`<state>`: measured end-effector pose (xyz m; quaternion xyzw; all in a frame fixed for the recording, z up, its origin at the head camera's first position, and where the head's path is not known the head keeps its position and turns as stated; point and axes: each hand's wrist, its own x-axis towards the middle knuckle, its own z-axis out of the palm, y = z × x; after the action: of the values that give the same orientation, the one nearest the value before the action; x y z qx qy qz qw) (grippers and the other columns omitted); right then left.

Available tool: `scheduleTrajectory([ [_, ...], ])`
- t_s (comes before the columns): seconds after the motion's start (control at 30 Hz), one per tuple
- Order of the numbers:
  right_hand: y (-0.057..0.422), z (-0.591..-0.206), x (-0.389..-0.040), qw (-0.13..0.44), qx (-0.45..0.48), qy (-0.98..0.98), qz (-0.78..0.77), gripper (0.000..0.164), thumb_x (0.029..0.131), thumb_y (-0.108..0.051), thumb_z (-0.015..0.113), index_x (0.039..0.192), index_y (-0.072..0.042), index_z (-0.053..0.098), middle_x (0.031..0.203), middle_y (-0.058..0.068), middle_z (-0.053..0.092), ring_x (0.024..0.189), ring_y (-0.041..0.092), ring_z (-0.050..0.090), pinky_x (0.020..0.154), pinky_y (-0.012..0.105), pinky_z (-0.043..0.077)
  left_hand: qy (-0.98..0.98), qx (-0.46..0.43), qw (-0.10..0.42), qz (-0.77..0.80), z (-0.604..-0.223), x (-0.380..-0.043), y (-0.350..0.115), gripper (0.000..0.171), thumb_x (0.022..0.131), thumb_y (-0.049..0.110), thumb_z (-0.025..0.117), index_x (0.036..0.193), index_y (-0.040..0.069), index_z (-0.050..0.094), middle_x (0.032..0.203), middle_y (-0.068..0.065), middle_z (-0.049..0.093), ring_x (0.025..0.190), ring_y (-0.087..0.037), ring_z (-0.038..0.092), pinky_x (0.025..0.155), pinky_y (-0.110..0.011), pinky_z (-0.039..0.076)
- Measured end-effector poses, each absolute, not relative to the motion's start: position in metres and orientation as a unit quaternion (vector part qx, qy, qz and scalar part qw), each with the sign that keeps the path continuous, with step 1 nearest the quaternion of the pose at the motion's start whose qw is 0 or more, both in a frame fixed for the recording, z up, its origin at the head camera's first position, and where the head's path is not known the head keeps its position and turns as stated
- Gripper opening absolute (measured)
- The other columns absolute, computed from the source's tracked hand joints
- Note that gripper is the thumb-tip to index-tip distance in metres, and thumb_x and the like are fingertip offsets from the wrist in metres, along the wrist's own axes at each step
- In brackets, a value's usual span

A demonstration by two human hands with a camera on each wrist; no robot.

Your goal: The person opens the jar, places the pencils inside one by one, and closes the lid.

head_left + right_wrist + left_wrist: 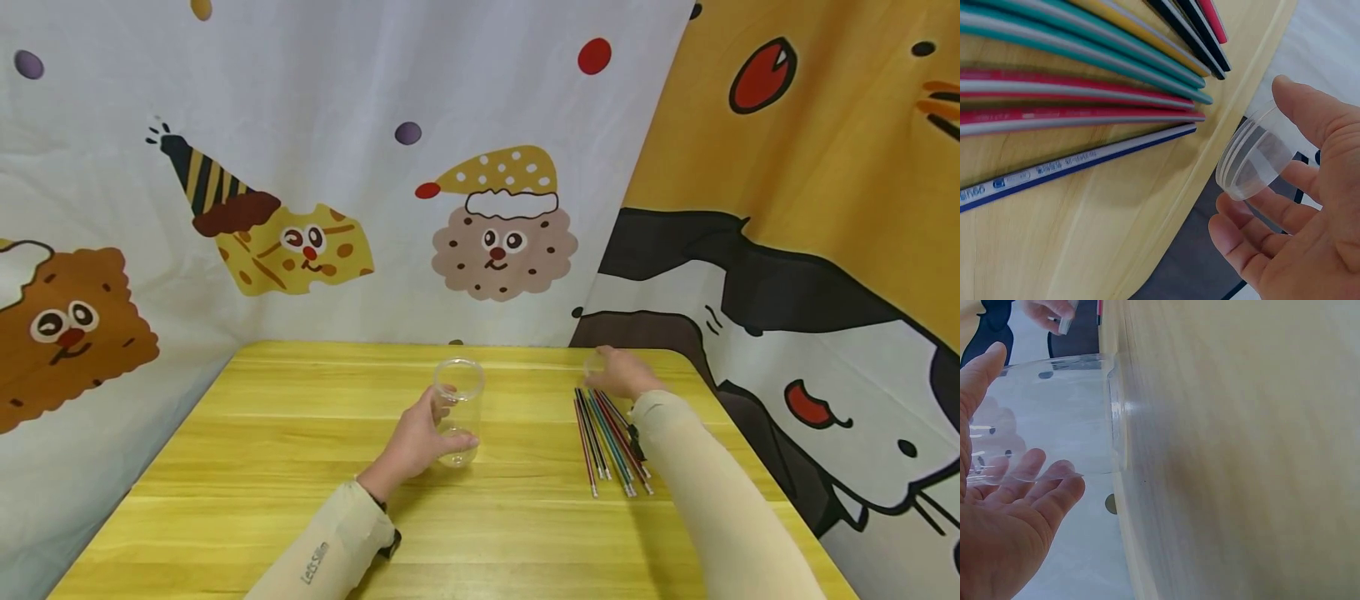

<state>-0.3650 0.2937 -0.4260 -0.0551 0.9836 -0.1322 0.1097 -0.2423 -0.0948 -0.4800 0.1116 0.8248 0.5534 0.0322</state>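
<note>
A clear plastic jar [467,414] stands about upright near the middle of the table, with its round mouth facing up. My left hand [414,435] grips its side from the left, thumb on the near side. In the left wrist view the fingers curve around the jar wall [1054,419]; whether its base touches the table I cannot tell. Toward the table's back right, my right hand [626,375] holds a clear round lid [1257,156] between thumb and fingers. Just in front of that hand lie several pencils [609,437], side by side, their sharpening ends hidden or plain.
The yellow wood-grain table [300,417] reaches back to a printed cloth [337,100] with cartoon figures. Another cloth [750,167], yellow with a cartoon animal, hangs along the right side. In the right wrist view the pencils [1085,115] point toward the table's edge.
</note>
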Motion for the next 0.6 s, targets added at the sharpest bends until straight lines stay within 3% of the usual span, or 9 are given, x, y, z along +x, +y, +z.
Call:
scheduleTrajectory([
  [0.6, 0.268, -0.439, -0.376, 0.091, -0.079, 0.981, -0.149, 0.088, 0.102, -0.043, 0.067, 0.166, 0.003, 0.029, 0.164, 0.033, 0.042, 0.147, 0.054, 0.047, 0.119, 0.068, 0.042, 0.820, 0.112, 0.038, 0.560, -0.479, -0.241, -0.095, 0.084, 0.083, 0.032, 0.095, 0.151, 0.015, 0.048, 0.154, -0.016, 0.057, 0.148, -0.044, 0.052, 0.117, -0.060, 0.049],
])
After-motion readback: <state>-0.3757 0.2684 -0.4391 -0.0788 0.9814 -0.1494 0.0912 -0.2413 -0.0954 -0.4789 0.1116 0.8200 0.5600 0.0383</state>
